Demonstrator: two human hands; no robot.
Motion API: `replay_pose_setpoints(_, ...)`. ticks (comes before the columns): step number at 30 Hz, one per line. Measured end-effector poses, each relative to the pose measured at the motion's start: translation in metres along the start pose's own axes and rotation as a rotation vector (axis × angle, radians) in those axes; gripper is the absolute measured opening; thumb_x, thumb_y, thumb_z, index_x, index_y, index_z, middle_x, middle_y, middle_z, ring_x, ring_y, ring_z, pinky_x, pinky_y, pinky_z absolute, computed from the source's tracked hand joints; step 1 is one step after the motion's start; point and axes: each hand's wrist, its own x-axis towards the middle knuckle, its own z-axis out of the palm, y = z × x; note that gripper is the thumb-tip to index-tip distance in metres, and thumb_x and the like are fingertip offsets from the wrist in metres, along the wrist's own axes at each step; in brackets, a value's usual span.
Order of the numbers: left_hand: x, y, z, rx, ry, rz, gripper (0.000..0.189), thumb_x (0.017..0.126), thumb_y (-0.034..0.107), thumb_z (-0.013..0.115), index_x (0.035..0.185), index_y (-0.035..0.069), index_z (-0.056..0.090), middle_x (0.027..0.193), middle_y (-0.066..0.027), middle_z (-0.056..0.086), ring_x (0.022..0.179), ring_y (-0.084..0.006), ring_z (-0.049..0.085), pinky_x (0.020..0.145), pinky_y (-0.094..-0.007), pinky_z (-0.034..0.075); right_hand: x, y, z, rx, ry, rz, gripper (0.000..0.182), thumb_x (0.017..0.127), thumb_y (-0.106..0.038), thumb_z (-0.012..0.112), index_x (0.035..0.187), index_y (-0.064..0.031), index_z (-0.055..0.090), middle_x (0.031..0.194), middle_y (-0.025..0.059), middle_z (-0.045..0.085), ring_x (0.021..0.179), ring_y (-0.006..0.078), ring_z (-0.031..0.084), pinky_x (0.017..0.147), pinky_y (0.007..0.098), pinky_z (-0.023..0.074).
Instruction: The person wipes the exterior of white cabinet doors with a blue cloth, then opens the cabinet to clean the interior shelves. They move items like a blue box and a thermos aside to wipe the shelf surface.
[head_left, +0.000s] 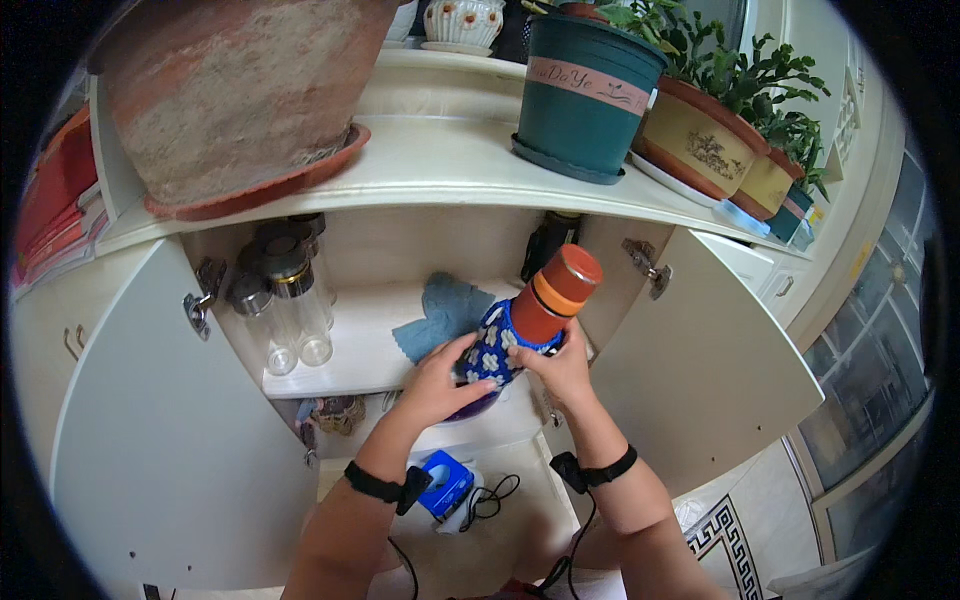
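A red thermos bottle (556, 292) with an orange band stands tilted in a blue knitted cover (491, 352) with pale flower shapes. My left hand (442, 382) lies along the cover's left side, fingers round it. On the right side, my right hand (553, 364) grips the cover, its thumb across the front. Behind them a grey-blue cloth (446, 307) lies on the white cabinet shelf (360, 367). A dark purple rounded thing (474, 406) shows partly below the cover; what it is cannot be told.
Clear glass bottles (307, 322) stand at the shelf's left, a dark bottle (550, 240) at its back right. Open cabinet doors (180, 435) flank my arms. Below are a blue box (446, 484) and black cable (495, 499). Potted plants, including a green pot (589, 97), stand on top.
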Motion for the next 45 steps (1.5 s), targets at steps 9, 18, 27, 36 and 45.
replay_pose_setpoints(9, -0.018, 0.020, 0.037, -0.272, -0.093, -0.034, 0.089, 0.060, 0.019, 0.087, 0.133, 0.005, 0.037, 0.121, -0.0165, 0.056, 0.114, -0.0275, 0.055, 0.098, -0.0381, 0.043, -0.055, -0.023, -0.006, 0.115, -0.403, 0.228, 0.084, 0.068, -0.011, 0.083, 0.138, -0.0055, 0.036, 0.130, 0.0092, 0.051, 0.122, 0.0201, 0.048, 0.106, 0.0356, 0.0356)
replay_pose_setpoints(18, -0.030, 0.030, 0.052, -0.482, -0.253, -0.124, 0.095, 0.067, 0.019, 0.084, 0.141, 0.003, 0.026, 0.131, -0.0122, 0.047, 0.121, -0.0213, 0.047, 0.103, -0.0365, 0.038, -0.066, -0.022, -0.045, 0.153, -0.498, 0.595, 0.066, 0.074, -0.032, 0.082, 0.128, -0.0079, 0.052, 0.113, 0.0060, 0.061, 0.096, 0.0132, 0.059, 0.078, 0.0268, 0.0527)
replay_pose_setpoints(27, -0.039, 0.022, 0.070, -1.061, -0.335, -0.492, 0.071, 0.094, 0.032, 0.060, 0.147, 0.009, 0.019, 0.146, -0.0067, 0.033, 0.134, -0.0186, 0.033, 0.110, -0.0355, 0.029, -0.063, -0.012, -0.060, 0.294, -0.589, 0.822, 0.081, 0.077, -0.051, 0.074, 0.140, -0.0115, 0.041, 0.135, 0.0119, 0.049, 0.119, 0.0275, 0.050, 0.088, 0.0517, 0.0476)
replay_pose_setpoints(36, -0.031, 0.021, 0.081, -1.007, -0.290, -0.605, 0.068, 0.092, 0.034, 0.063, 0.143, 0.007, 0.028, 0.140, -0.0091, 0.042, 0.128, -0.0186, 0.042, 0.106, -0.0357, 0.036, -0.060, 0.000, -0.061, 0.468, -0.475, 0.804, 0.093, 0.077, -0.077, 0.054, 0.142, -0.0139, 0.035, 0.145, 0.0145, 0.037, 0.131, 0.0313, 0.038, 0.099, 0.0602, 0.0342)
replay_pose_setpoints(45, -0.033, 0.007, 0.082, -0.892, -0.312, -0.533, 0.064, 0.088, 0.031, 0.067, 0.137, 0.002, 0.037, 0.132, -0.0127, 0.049, 0.118, -0.0182, 0.050, 0.098, -0.0335, 0.042, -0.061, 0.013, -0.056, 0.367, -0.397, 0.750, 0.076, 0.079, -0.058, 0.064, 0.134, -0.0087, 0.047, 0.139, 0.0138, 0.045, 0.123, 0.0262, 0.045, 0.096, 0.0484, 0.0383)
